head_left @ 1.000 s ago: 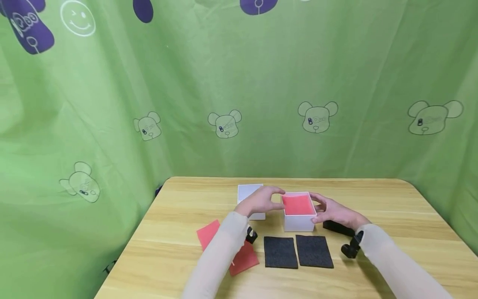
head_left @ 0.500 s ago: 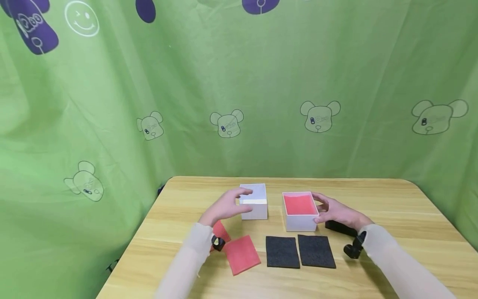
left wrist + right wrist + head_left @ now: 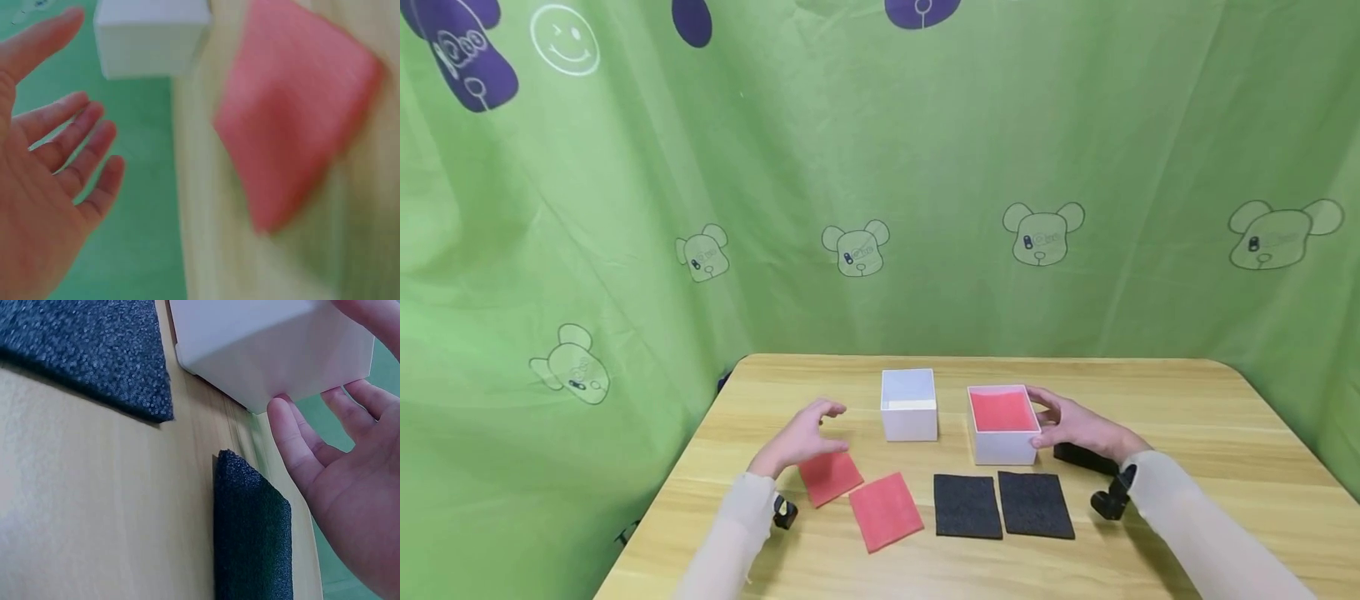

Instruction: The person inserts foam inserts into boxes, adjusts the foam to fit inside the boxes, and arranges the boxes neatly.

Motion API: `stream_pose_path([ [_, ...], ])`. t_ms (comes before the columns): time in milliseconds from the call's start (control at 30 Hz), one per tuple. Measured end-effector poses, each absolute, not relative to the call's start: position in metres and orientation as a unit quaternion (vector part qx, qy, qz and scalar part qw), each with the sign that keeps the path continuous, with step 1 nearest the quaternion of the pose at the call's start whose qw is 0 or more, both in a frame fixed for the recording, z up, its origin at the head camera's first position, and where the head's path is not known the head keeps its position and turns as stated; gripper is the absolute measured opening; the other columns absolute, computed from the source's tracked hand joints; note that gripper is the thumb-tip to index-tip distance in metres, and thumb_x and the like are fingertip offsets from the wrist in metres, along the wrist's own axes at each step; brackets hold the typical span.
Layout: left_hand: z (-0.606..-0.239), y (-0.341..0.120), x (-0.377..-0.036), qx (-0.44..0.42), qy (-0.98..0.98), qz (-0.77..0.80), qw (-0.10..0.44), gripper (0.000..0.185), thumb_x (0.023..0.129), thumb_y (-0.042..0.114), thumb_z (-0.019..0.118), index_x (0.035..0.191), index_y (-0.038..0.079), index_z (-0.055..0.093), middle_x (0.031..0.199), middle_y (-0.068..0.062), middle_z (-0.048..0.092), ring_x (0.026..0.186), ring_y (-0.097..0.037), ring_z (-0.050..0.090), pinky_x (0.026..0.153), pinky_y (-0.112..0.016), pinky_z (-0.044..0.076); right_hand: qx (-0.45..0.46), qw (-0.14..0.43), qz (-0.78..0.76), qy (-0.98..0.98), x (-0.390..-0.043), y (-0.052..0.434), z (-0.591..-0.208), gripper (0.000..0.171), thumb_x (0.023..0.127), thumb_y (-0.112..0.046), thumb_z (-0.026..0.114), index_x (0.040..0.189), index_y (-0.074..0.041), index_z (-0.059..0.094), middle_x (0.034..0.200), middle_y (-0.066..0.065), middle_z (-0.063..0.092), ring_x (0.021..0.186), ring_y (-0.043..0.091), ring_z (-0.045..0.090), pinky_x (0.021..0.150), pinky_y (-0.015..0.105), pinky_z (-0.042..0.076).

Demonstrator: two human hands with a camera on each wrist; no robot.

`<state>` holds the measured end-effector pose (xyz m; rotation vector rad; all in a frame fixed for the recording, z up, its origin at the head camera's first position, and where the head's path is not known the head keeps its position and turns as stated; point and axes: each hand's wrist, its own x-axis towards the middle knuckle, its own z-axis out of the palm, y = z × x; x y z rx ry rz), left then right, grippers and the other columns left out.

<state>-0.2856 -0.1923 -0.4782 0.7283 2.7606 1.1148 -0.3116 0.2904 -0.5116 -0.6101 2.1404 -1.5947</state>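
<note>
Fingers spread and slightly bent, my left hand [image 3: 802, 435] hovers just above a red foam square [image 3: 831, 478] at the table's left. Nothing is between its thumb and fingers in the left wrist view. A second red foam square [image 3: 886, 511] lies beside the first. My right hand [image 3: 1078, 427] holds the right side of a white box [image 3: 1006, 448], thumb near its front corner and fingers against its wall. Red foam [image 3: 1002, 410] fills the box's top. Farther left stands another white box [image 3: 910, 423], its top open and no red foam visible in it.
Two black foam squares [image 3: 967, 506] lie side by side in front of the boxes. A thick black foam piece [image 3: 253, 531] sits under my right wrist. A green printed curtain [image 3: 925, 167] hangs behind the wooden table [image 3: 1210, 433].
My left hand has moved from beside the red-filled box, past the other white box, to the red squares at left. The right hand stays on its box.
</note>
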Motion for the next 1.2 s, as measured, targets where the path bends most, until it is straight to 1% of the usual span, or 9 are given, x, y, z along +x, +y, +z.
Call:
stream_pose_path([
  [100,-0.489,-0.205,-0.282,0.219,0.914,0.332,0.08,0.067,0.076,0.024,0.079,0.132,0.002,0.049,0.13,-0.012,0.051,0.122,-0.031,0.045,0.102,-0.047,0.036,-0.228,0.198,-0.572,0.762,-0.312,0.291,-0.512,0.096,0.081,-0.006,0.073,0.149,0.003,0.006,0.15,0.032,0.009,0.125,0.05,0.034,0.088,0.036,0.048],
  [200,-0.499,-0.213,-0.279,0.222,0.921,0.305,0.099,0.073,0.074,0.027,0.081,0.132,0.0,0.048,0.131,-0.014,0.05,0.122,-0.032,0.044,0.102,-0.047,0.036,-0.228,0.199,-0.574,0.76,-0.313,0.291,-0.513,0.095,0.081,-0.005,0.072,0.149,0.003,0.007,0.15,0.031,0.01,0.125,0.048,0.035,0.088,0.035,0.047],
  [400,-0.512,-0.214,-0.276,0.246,0.932,0.245,0.1,0.091,0.067,0.036,0.084,0.137,-0.002,0.041,0.137,-0.015,0.045,0.125,-0.031,0.04,0.103,-0.047,0.035,-0.231,0.2,-0.581,0.754,-0.312,0.294,-0.512,0.095,0.08,-0.003,0.072,0.149,0.003,0.006,0.15,0.032,0.012,0.125,0.049,0.035,0.088,0.034,0.048],
  [533,-0.515,-0.21,-0.273,0.251,0.937,0.22,0.099,0.098,0.064,0.04,0.085,0.139,-0.003,0.038,0.138,-0.016,0.043,0.124,-0.032,0.039,0.102,-0.047,0.036,-0.227,0.202,-0.581,0.755,-0.311,0.293,-0.512,0.096,0.08,-0.004,0.072,0.149,0.003,0.006,0.15,0.031,0.01,0.126,0.049,0.034,0.088,0.034,0.047],
  [633,-0.516,-0.208,-0.27,0.251,0.941,0.204,0.099,0.101,0.063,0.043,0.085,0.14,-0.001,0.038,0.137,-0.015,0.044,0.122,-0.031,0.039,0.1,-0.046,0.038,-0.224,0.203,-0.577,0.759,-0.312,0.292,-0.512,0.096,0.081,-0.006,0.072,0.149,0.002,0.006,0.15,0.031,0.01,0.125,0.049,0.035,0.088,0.036,0.047],
  [800,-0.516,-0.205,-0.266,0.248,0.947,0.181,0.097,0.102,0.061,0.045,0.085,0.14,0.001,0.039,0.136,-0.014,0.045,0.121,-0.029,0.04,0.098,-0.045,0.04,-0.225,0.202,-0.577,0.759,-0.312,0.292,-0.512,0.095,0.081,-0.005,0.072,0.149,0.003,0.006,0.15,0.032,0.012,0.125,0.049,0.036,0.088,0.035,0.047],
  [1067,-0.516,-0.204,-0.268,0.236,0.952,0.17,0.093,0.098,0.065,0.042,0.082,0.142,0.002,0.037,0.137,-0.012,0.043,0.122,-0.028,0.04,0.098,-0.045,0.039,-0.229,0.199,-0.583,0.753,-0.313,0.291,-0.513,0.095,0.08,-0.003,0.072,0.149,0.003,0.007,0.149,0.032,0.013,0.125,0.049,0.036,0.087,0.033,0.048],
  [1200,-0.517,-0.205,-0.269,0.218,0.958,0.162,0.091,0.099,0.063,0.045,0.082,0.14,0.0,0.038,0.135,-0.014,0.043,0.12,-0.03,0.04,0.097,-0.046,0.04,-0.229,0.199,-0.583,0.753,-0.314,0.29,-0.513,0.095,0.08,-0.003,0.072,0.149,0.003,0.007,0.15,0.032,0.012,0.125,0.049,0.035,0.088,0.034,0.047],
])
